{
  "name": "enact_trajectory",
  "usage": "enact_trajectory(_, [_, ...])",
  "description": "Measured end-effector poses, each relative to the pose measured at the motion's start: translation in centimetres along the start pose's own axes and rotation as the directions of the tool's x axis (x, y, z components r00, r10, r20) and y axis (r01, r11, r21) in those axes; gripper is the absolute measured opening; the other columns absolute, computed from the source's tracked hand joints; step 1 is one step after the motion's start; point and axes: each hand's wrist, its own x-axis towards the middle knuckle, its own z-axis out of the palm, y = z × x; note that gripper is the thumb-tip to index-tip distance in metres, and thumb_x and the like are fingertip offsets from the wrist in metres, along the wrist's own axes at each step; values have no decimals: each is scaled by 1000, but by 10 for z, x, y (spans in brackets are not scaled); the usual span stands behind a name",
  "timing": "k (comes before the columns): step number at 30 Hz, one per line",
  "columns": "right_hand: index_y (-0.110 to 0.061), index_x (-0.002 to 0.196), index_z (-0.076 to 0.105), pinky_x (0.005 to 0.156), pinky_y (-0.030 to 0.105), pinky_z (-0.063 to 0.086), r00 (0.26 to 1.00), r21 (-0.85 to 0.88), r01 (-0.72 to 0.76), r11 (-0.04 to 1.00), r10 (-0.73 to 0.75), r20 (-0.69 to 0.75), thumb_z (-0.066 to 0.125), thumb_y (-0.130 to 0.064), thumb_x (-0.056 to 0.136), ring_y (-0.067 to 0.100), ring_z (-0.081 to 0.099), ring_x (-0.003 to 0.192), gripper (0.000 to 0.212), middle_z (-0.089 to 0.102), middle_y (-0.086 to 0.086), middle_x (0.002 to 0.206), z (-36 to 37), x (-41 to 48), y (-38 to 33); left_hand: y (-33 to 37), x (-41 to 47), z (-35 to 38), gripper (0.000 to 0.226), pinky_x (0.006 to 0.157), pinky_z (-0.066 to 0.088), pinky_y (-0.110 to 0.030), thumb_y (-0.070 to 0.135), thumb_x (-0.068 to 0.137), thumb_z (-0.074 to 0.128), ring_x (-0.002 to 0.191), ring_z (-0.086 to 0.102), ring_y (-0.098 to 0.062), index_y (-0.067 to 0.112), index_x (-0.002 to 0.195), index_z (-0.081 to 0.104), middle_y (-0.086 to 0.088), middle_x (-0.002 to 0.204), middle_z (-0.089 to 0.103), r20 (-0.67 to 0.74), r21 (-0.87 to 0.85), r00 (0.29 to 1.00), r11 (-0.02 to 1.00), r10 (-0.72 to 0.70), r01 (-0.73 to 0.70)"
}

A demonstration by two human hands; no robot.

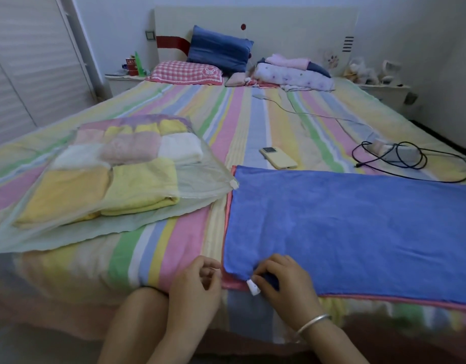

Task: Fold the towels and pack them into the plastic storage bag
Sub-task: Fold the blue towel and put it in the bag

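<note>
Towel (358,227) lies flat on the right part of the bed (253,119), along the near edge. Its long axis runs left–right and its right end is out of view.

Right hand (282,285) grips the near-left corner, with fingers curled over the cloth by the white tag (253,287).

Left hand (197,285) sits just left of that corner, loosely curled; I see nothing in it.

Bag (200,185), with folded towels inside, lies left of the towel and farther off.

My judgement: the fold should carry the held corner rightward along the long axis. The left hand is the nearer one to the bag.
</note>
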Motion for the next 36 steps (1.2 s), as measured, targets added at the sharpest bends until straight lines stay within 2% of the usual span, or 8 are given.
enact_trajectory(5, [-33, 73, 56, 62, 25, 45, 999, 38, -42, 998, 43, -17, 57, -40, 83, 4, 50, 78, 12, 54, -20, 77, 1, -2, -1, 15, -5, 8, 8, 67, 57, -50, 27, 93, 60, 56, 68, -16, 23, 86, 59, 4, 61, 70, 44, -157, 995, 983, -88, 93])
enact_trajectory(11, [-35, 72, 56, 63, 19, 42, 997, 109, -36, 993, 43, -60, 52, -49, 81, 1, 51, 77, 17, 55, -20, 76, -5, -8, -8, 41, 1, 10, 38, 62, 60, -42, 53, 83, 65, 57, 69, -16, 29, 108, 52, 7, 67, 70, 90, -112, 977, 972, -195, 204])
enact_trajectory(17, [-30, 83, 63, 56, 21, 43, 955, 282, -143, 949, 207, -212, 53, -37, 89, 6, 57, 63, 13, 62, -10, 67, -27, -29, -27, 31, 8, 16, 31, 69, 57, -50, 20, 85, 70, 70, 67, -20, 30, 111, 54, -3, 69, 65, 85, -57, 995, 996, -57, 62])
enact_trajectory(22, [-34, 109, 52, 41, 25, 41, 883, 635, -414, 652, 457, 106, 49, -21, 98, 22, 59, 44, 17, 70, 6, 68, -50, -38, -34, 45, 7, 21, 20, 64, 54, -44, 18, 90, 66, 67, 65, -24, 33, 101, 60, -10, 70, 66, -3, -212, 995, 973, 98, -96])
enact_trajectory(25, [-42, 124, 41, 34, 22, 39, 808, 749, -469, 469, 571, 148, 47, -20, 99, 28, 63, 46, 34, 74, 9, 80, -65, -38, -21, 65, 11, 30, 17, 53, 37, -27, 15, 90, 64, 46, 40, -5, 30, 97, 63, 7, 51, 47, -57, -298, 983, 936, 177, -186])
enact_trajectory(29, [-43, 139, 29, 39, 25, 49, 741, 839, -451, 304, 652, 162, 47, -19, 99, 23, 67, 51, 51, 72, 8, 98, -97, -42, 0, 102, 17, 58, 16, 44, 26, -13, 5, 91, 60, 43, 32, -3, 20, 92, 64, 7, 55, 35, -81, -395, 968, 884, 238, -250])
enact_trajectory(32, [-41, 141, 29, 46, 27, 53, 721, 862, -439, 252, 671, 171, 46, -17, 99, 22, 71, 63, 52, 71, 7, 96, -117, -52, 12, 127, 19, 90, 24, 49, 29, -16, 0, 91, 59, 47, 33, -2, 23, 87, 63, 4, 58, 41, -55, -466, 965, 848, 257, -252])
enact_trajectory(36, [-42, 141, 25, 58, 33, 57, 719, 876, -457, 157, 645, 259, 43, -20, 100, 30, 71, 70, 50, 72, 24, 90, -133, -69, 21, 162, 21, 137, 22, 79, 51, -45, 2, 94, 56, 80, 57, -16, 21, 87, 65, 5, 75, 66, 121, -721, 990, 692, 74, 36])
